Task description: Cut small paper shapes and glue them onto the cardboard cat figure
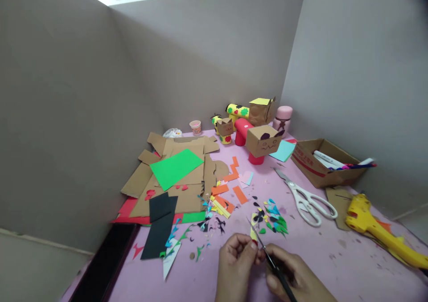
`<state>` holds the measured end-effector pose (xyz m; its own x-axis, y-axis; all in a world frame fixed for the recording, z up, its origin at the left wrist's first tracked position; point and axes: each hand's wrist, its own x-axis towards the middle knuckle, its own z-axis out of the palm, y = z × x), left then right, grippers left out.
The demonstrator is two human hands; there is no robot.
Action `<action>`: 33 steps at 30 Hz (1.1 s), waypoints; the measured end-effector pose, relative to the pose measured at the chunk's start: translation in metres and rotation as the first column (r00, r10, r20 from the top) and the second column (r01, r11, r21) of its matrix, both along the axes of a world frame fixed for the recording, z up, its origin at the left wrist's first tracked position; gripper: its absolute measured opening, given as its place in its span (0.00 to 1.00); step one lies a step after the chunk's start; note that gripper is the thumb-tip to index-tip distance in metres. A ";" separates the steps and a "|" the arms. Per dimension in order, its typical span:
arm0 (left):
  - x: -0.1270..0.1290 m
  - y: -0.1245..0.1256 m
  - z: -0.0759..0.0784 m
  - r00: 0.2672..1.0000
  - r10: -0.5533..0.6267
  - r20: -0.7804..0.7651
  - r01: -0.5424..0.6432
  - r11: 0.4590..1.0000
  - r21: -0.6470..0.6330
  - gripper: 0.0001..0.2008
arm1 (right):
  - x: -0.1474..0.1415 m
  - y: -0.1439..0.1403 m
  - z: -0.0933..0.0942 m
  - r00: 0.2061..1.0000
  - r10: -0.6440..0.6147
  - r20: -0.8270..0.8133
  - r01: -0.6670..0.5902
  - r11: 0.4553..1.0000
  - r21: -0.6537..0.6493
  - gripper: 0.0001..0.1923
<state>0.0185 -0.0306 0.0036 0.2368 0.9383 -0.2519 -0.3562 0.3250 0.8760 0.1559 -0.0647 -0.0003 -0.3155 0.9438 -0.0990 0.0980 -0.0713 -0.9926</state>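
Observation:
My left hand [236, 264] pinches a small red paper piece [254, 242] between thumb and fingertips. Black-handled scissors [272, 263] are gripped in my right hand [294, 271], their thin blades pointing up and left just beside the red piece. The fingers hide part of both. Right beyond the fingertips, a pale yellow strip [253, 233] lies on the pink tabletop. Close to it are small cut leaf-like shapes [274, 219] in green, blue, yellow and black. Orange paper strips [240, 195] lie farther left.
Left are flattened cardboard [187, 201], a green sheet [176, 168], black paper [159, 230] and a dark flat device [105, 264]. A red cardboard cat [264, 140] stands at the back. White scissors [309, 202], a pen box [312, 170] and a yellow glue gun [374, 226] are right.

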 end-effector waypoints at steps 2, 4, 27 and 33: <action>0.000 0.000 -0.001 1.000 0.004 -0.018 -0.003 1.000 0.006 0.16 | 0.000 0.000 -0.001 1.000 -0.004 -0.001 0.004 1.000 0.008 0.21; 0.001 0.000 -0.002 0.999 0.002 -0.034 -0.002 1.000 0.003 0.16 | 0.000 0.000 -0.001 1.000 -0.013 0.002 0.013 1.000 0.021 0.21; 0.000 -0.001 0.002 0.996 0.004 -0.093 -0.006 1.000 -0.019 0.15 | -0.001 0.000 -0.003 1.000 0.014 -0.013 -0.014 1.000 -0.003 0.19; -0.002 0.000 0.004 0.997 -0.005 -0.076 0.003 0.999 -0.035 0.15 | -0.001 0.001 -0.001 1.000 0.001 -0.012 -0.001 1.000 -0.008 0.21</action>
